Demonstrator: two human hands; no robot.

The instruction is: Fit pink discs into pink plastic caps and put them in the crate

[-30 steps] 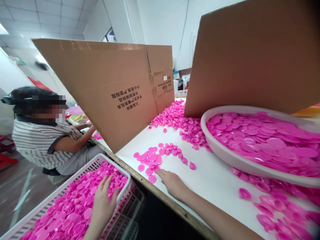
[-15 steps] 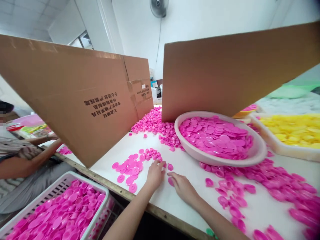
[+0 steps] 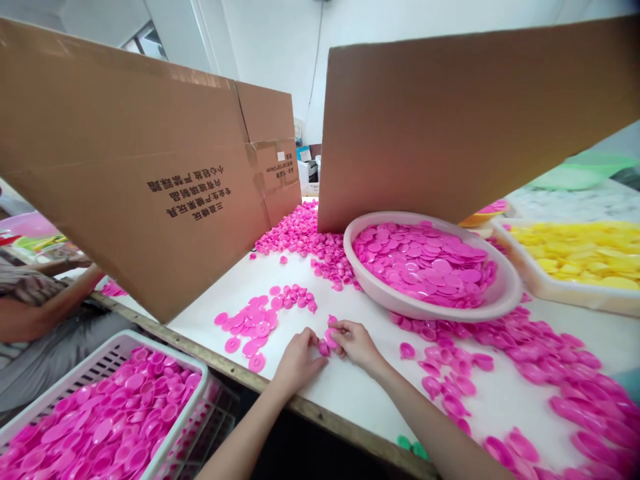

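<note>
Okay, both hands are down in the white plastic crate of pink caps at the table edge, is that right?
No, not in the crate. The head view shows the left hand and right hand on the white table top, with pink plastic caps between them. The white plastic crate of pink caps sits beyond the table edge.

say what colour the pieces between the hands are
Bright pink plastic pieces, best in the head view.

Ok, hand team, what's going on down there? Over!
Left hand, right hand together on the table. Both at small pink caps. Cardboard sheet behind, not blocking.
</note>
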